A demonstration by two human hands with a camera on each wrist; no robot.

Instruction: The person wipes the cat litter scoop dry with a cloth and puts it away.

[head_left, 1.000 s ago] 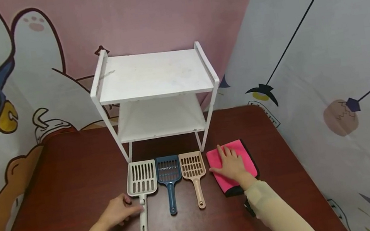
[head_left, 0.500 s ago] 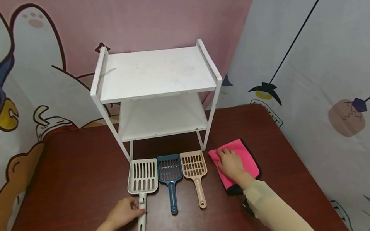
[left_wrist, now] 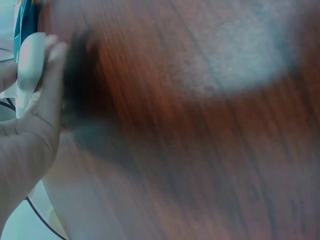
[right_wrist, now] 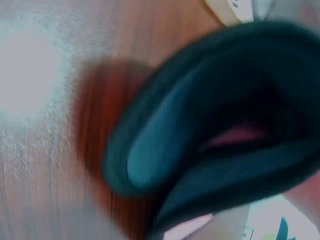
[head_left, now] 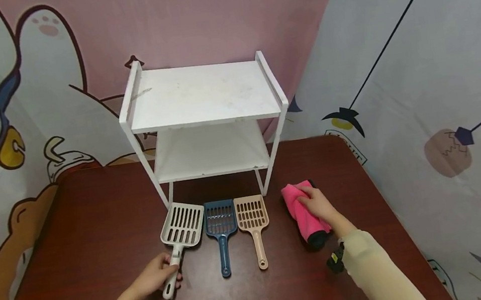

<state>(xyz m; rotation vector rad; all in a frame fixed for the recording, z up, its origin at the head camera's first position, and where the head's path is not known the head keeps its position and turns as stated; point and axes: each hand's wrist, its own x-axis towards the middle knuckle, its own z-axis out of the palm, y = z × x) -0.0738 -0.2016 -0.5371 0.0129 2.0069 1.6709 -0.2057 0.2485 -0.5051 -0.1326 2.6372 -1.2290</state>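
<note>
The left hand (head_left: 153,277) had its fingers curled round a white slotted plastic scoop (head_left: 179,244) that slanted forward and rightward from the grip; well to its right, the right hand (head_left: 318,204) clutched a bunched pink, black-edged cloth (head_left: 302,215).

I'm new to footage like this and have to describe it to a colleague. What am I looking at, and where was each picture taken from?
No machine here: the work is done by a person's bare left hand and right hand. The wide picture is taken from the head, looking forward and down; the two others from the left and right wrists.

On the reddish-brown table stands a white two-tier shelf, and in front of it lie a blue litter scoop and a beige litter scoop. The left hand holds a white litter scoop by its handle. The right hand grips a pink-and-black cloth, whose dark side fills much of the right wrist picture, blurred.
</note>
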